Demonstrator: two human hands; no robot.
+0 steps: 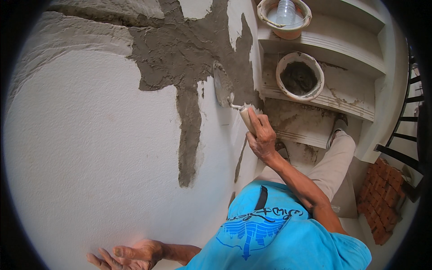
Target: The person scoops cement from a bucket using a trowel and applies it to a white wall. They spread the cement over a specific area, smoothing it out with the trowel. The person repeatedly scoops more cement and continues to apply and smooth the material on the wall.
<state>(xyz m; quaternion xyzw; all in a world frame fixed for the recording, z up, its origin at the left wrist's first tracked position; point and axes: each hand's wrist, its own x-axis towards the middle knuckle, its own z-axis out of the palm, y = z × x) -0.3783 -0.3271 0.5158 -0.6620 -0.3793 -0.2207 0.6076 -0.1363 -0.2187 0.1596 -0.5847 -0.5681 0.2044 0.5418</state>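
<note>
My right hand (263,137) is closed around the pale handle of a trowel (222,85). The trowel's blade lies against the wall, at the lower edge of a patch of wet grey mortar (180,51). From that patch a strip of mortar runs down the white wall (103,135). At the lower left my left hand (128,255) is held beside the wall, fingers apart and curled a little, with nothing in it. Whether it touches the wall I cannot tell.
On the stairs (333,85) to the right stands a bucket of grey mortar (318,90). A step higher is another bucket (288,34) with a clear plastic container in it. My feet are on a lower step. A black railing (400,157) and stacked red bricks (380,198) lie far right.
</note>
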